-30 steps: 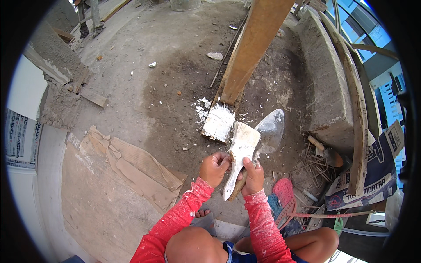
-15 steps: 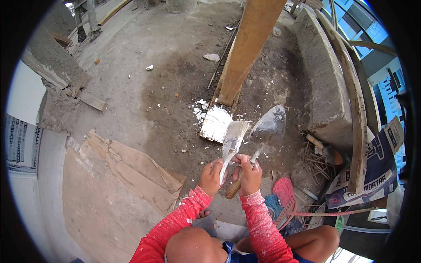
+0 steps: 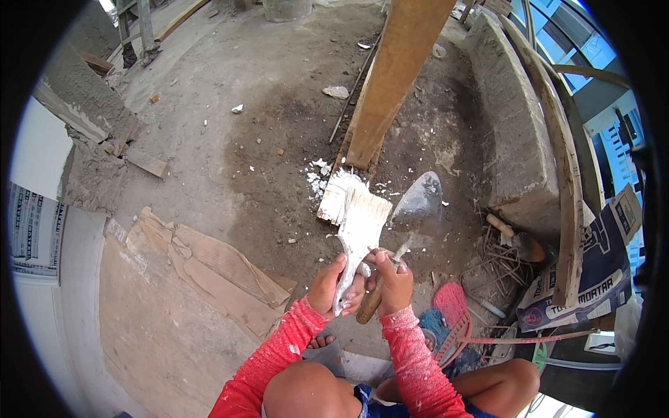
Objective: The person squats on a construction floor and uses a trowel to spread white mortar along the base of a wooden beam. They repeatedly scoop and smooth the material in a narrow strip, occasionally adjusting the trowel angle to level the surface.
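Note:
Before my knees, my left hand (image 3: 330,287) is closed on the handle of a wide paintbrush (image 3: 364,221) caked in white. Its bristles point away from me, broad face up. Close beside it, my right hand (image 3: 394,284) grips a pointing trowel (image 3: 417,209) by the wooden handle, with the blade reaching forward, scuffed and whitish. Fingertips of my right hand lie near the brush's ferrule; whether they touch it I cannot tell. Beyond the bristles lies the white-coated end of a board (image 3: 339,194), partly covered by the brush.
A wooden plank (image 3: 397,76) rises from the board's end. White flakes (image 3: 318,182) lie beside it. At right are a concrete block (image 3: 512,132), a second trowel (image 3: 523,244), a mortar bag (image 3: 592,272) and a pink plastic fan-shaped piece (image 3: 456,338). Flattened cardboard (image 3: 209,261) lies at left.
The paintbrush has turned from near edge-on to broad face up, and its bristles have shifted slightly left and nearer. The trowel has moved a little left with my right hand.

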`<state>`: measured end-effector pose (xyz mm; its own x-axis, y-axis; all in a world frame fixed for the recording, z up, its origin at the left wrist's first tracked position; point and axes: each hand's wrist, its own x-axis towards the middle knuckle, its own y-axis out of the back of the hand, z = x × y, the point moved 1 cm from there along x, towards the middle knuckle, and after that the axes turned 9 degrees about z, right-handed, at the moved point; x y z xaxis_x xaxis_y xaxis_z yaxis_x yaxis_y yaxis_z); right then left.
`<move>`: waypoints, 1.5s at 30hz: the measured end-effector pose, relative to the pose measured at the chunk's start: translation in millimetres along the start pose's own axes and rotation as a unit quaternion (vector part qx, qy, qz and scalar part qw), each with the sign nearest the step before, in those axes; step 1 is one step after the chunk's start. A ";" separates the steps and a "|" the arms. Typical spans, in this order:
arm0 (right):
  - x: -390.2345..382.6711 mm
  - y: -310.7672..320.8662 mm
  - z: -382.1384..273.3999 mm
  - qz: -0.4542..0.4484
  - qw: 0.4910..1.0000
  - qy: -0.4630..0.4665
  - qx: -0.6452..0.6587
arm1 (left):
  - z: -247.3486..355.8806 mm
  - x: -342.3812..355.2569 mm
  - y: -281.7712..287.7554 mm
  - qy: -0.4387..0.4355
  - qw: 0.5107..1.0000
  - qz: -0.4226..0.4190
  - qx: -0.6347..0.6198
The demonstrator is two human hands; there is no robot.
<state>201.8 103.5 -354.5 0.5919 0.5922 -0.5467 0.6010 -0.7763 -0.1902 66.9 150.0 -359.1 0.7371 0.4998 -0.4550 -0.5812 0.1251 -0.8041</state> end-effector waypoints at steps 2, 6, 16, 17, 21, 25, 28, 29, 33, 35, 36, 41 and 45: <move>-3.5 -2.9 -1.0 -0.019 1.000 -0.010 0.018 | 1.9 -1.9 1.5 -0.001 0.999 -0.030 0.028; -5.1 -3.4 -2.6 -0.074 0.992 -0.033 0.095 | 8.0 -6.9 2.7 0.004 0.992 -0.052 0.112; 5.1 6.9 -5.0 -0.077 0.997 0.002 0.020 | 19.0 4.6 0.5 -0.207 0.937 0.178 0.219; 4.6 6.2 -4.4 -0.073 0.997 0.008 0.009 | 18.6 6.4 0.6 -0.202 0.938 0.189 0.206; 2.2 3.7 -2.1 -0.060 0.998 0.034 0.001 | 12.9 9.3 0.4 -0.220 0.930 0.241 0.171; 2.5 3.2 -1.5 -0.049 0.997 0.049 -0.025 | 4.8 12.0 -0.1 -0.247 0.917 0.274 0.152; 2.7 3.0 -1.5 -0.042 0.996 0.063 -0.036 | 1.9 14.3 1.2 -0.252 0.918 0.286 0.111; 2.5 2.9 -1.4 -0.037 0.996 0.066 -0.041 | 1.7 15.2 1.8 -0.247 0.918 0.295 0.095; 3.1 2.0 1.5 -0.028 0.994 0.093 -0.045 | 3.5 15.6 -0.5 -0.283 0.912 0.281 0.100; 6.4 2.8 3.3 -0.011 0.993 0.091 -0.071 | 4.1 13.6 -4.1 -0.306 0.901 0.279 0.131; 9.0 3.7 3.8 -0.009 0.993 0.093 -0.076 | 4.7 11.2 -7.4 -0.377 0.863 0.256 0.218; 23.9 13.3 4.5 0.013 1.000 0.006 0.012 | 8.7 6.4 -7.4 -0.479 0.734 0.210 0.434; 25.7 19.8 2.0 -0.065 0.988 -0.091 0.103 | 20.8 14.8 19.4 -0.270 0.833 0.381 0.296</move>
<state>227.8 102.9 -373.9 0.3990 0.6551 -0.6416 0.5320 -0.7353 -0.4199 59.3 177.7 -373.4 -0.0934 0.9204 -0.3796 -0.9956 -0.0837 0.0420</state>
